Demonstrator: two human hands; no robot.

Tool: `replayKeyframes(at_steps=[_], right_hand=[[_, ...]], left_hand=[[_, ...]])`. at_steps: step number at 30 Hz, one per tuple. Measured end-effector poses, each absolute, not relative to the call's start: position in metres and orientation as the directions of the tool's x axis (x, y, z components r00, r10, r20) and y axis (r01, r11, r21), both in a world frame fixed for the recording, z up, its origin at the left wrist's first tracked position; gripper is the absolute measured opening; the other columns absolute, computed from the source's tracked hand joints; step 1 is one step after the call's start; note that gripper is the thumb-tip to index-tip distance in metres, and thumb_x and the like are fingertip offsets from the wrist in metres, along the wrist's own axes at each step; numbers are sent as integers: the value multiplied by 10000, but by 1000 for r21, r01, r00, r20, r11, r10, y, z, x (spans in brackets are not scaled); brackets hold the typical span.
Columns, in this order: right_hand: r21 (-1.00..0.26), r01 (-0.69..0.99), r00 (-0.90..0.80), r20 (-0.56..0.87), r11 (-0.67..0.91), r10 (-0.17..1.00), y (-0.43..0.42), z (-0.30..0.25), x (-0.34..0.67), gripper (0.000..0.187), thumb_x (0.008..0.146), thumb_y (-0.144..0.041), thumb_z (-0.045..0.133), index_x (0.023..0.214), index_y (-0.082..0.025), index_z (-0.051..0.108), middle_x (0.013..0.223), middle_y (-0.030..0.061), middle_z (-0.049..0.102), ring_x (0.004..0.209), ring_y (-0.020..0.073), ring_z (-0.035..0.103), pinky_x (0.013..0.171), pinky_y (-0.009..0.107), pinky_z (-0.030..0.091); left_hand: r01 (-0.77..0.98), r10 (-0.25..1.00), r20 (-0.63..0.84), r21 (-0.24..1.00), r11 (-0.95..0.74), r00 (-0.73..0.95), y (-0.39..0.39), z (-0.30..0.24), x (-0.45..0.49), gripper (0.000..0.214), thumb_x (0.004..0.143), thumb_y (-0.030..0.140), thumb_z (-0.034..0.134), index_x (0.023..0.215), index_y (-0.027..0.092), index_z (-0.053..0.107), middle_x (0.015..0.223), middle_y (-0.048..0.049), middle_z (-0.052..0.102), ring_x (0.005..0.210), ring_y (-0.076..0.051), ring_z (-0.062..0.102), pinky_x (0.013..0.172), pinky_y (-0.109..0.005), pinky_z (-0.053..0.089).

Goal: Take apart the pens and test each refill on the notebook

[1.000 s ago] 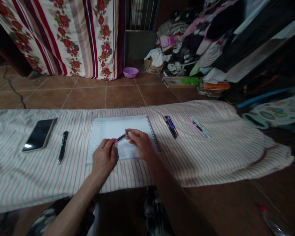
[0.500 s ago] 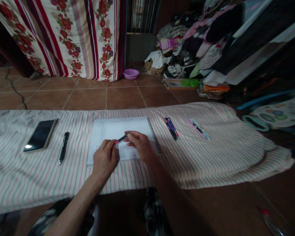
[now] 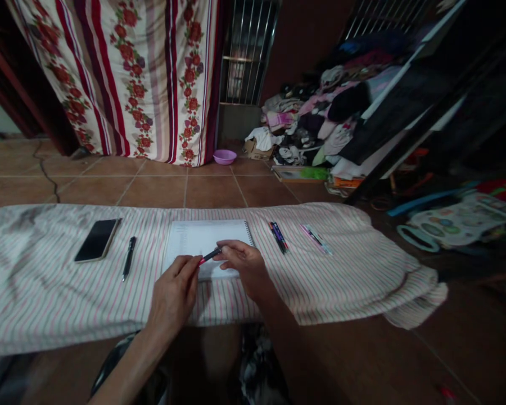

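A dark pen (image 3: 211,256) with a pinkish-red end is held level between my two hands, above a spiral notebook (image 3: 211,230). My left hand (image 3: 177,287) pinches the pinkish-red end. At the pen's other, dark end, the thumb and fingers of my right hand (image 3: 244,267) are closed on it. The notebook lies open on the striped cloth, its coil on the right side; faint print or writing shows on the left of the page. Both forearms partly cover the near edge of the cloth.
Left of the notebook lie a black pen (image 3: 129,259) and a smartphone (image 3: 96,241). To its right are several dark pens (image 3: 278,236) and a group of pale pens (image 3: 316,239), all on the striped cloth (image 3: 341,281). Beyond stand a purple basin (image 3: 225,157) and a clothes pile (image 3: 312,118).
The camera view has tilted up and shifted, so the table things appear lower in the picture. Both hands still hold the pen in much the same way.
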State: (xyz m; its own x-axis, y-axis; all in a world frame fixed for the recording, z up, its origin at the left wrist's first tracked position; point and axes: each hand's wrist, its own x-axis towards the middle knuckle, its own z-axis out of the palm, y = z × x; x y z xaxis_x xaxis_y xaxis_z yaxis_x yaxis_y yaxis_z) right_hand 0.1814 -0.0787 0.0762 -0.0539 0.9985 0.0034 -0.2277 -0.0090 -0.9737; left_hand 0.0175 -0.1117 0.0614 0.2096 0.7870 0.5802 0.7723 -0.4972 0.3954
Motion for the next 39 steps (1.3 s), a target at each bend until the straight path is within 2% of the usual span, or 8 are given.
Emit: replayKeyframes(at_steps=[9, 15, 18, 24, 30, 39], right_hand=[[-972, -188, -68, 158, 143, 985, -189, 148, 176, 212, 690, -335, 672, 823, -170, 686, 665, 20, 684, 631, 142, 666, 486, 198, 507], [-986, -131, -141, 122, 104, 982, -256, 173, 177, 199, 689, -343, 671, 801, -179, 685, 639, 11, 689, 496, 101, 612, 498, 221, 503], [-987, -137, -139, 103, 84, 985, -276, 173, 175, 230, 680, -365, 677, 811, -175, 676, 641, 17, 694, 506, 112, 620, 483, 220, 495], [-987, -154, -130, 61, 41, 990, -291, 168, 168, 252, 676, -384, 672, 800, -165, 652, 612, 18, 695, 433, 93, 587, 439, 201, 479], [-992, -104, -129, 78, 64, 989, -293, 164, 169, 256, 713, -413, 627, 752, -161, 602, 584, 5, 667, 406, 88, 576, 379, 172, 438], [-990, 128, -8, 66, 66, 998, -288, 162, 168, 239, 756, -409, 564, 671, -186, 557, 521, -20, 619, 373, 82, 533, 365, 171, 397]], left_hand=[[635, 661, 714, 405, -658, 229, -224, 119, 8, 324, 849, 92, 456, 1157, 179, 505, 956, -73, 620, 887, -155, 606, 761, -264, 511], [589, 641, 712, 397, -704, 286, -285, 140, -2, 320, 844, 102, 480, 1149, 195, 510, 914, -68, 619, 828, -138, 614, 701, -228, 519], [614, 618, 735, 357, -704, 281, -305, 143, -4, 327, 840, 99, 482, 1150, 196, 506, 915, -71, 626, 831, -145, 615, 713, -239, 520], [665, 608, 734, 294, -687, 303, -323, 138, -9, 341, 833, 84, 460, 1157, 183, 505, 916, -81, 632, 823, -154, 622, 700, -239, 527], [707, 560, 762, 198, -679, 325, -325, 135, -10, 380, 832, 79, 459, 1196, 185, 488, 960, -90, 641, 856, -164, 627, 714, -248, 524], [723, 568, 767, 206, -659, 299, -317, 125, -2, 397, 838, 94, 456, 1217, 210, 482, 977, -83, 645, 875, -171, 627, 725, -260, 528]])
